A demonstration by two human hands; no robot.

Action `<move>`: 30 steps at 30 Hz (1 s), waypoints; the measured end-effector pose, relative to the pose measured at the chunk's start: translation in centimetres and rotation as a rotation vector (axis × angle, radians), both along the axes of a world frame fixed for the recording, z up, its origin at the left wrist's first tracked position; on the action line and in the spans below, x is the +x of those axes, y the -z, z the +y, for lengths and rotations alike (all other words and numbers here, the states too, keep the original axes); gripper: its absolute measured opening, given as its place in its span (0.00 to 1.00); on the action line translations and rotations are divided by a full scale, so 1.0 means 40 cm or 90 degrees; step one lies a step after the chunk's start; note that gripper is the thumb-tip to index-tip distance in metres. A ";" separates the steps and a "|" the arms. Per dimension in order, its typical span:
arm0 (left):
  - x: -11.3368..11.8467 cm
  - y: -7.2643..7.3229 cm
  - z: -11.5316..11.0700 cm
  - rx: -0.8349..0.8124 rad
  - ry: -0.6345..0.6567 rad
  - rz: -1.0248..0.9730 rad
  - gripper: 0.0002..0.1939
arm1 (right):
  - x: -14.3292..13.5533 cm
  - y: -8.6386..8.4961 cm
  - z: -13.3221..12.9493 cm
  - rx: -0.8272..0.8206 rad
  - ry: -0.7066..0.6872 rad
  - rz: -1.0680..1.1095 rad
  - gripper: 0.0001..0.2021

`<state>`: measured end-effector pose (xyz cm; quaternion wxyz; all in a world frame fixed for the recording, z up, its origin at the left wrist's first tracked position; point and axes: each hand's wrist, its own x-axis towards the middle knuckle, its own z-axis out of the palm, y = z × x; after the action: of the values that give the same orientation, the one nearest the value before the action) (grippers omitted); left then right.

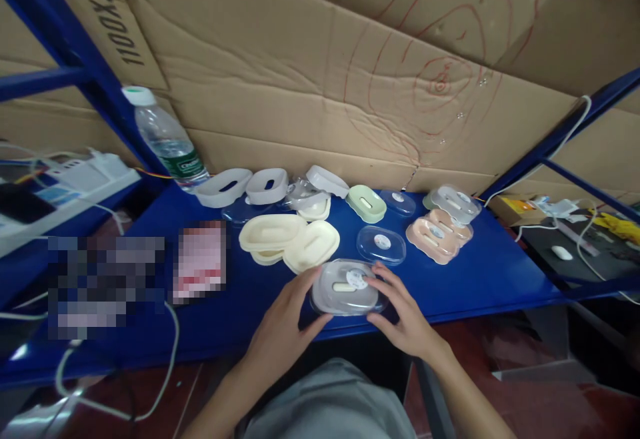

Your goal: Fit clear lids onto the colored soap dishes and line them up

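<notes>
Near the front edge of the blue table, a grey oval soap box (333,300) with a clear lid is held between both hands. My left hand (281,324) curves around its left end, thumb and fingers closed on the rim. My right hand (404,313) grips the opposite end, its fingertips at the clear lid and beside the round white sticker (357,279). Just beyond my hands lie a loose clear lid (383,244) with a sticker and several cream dish parts (273,231). Peach soap boxes (433,239) with clear covers rest to the right.
Along the back are grey dishes (225,187), a green dish (367,204) and another clear lid (399,202). A water bottle (170,142) leans at the back left, against the cardboard wall (280,79). A white cable (173,352) loops at the left front.
</notes>
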<state>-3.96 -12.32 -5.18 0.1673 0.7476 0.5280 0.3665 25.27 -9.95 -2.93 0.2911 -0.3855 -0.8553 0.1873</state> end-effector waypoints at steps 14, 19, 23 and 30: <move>-0.033 0.005 0.013 -0.026 0.015 -0.041 0.35 | -0.057 -0.022 0.040 0.066 -0.071 -0.145 0.33; -0.041 0.018 0.021 0.000 0.013 -0.039 0.32 | -0.050 -0.049 0.039 0.086 -0.100 -0.171 0.33; -0.041 0.028 0.020 0.019 0.010 -0.050 0.30 | -0.042 -0.041 0.041 0.080 -0.119 -0.125 0.33; -0.032 0.009 0.011 0.008 0.009 -0.066 0.31 | -0.041 -0.021 0.044 0.070 -0.124 -0.093 0.30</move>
<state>-5.24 -11.90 -5.52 0.1920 0.7323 0.5112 0.4069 23.61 -8.18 -2.09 0.2290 -0.2966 -0.9167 0.1391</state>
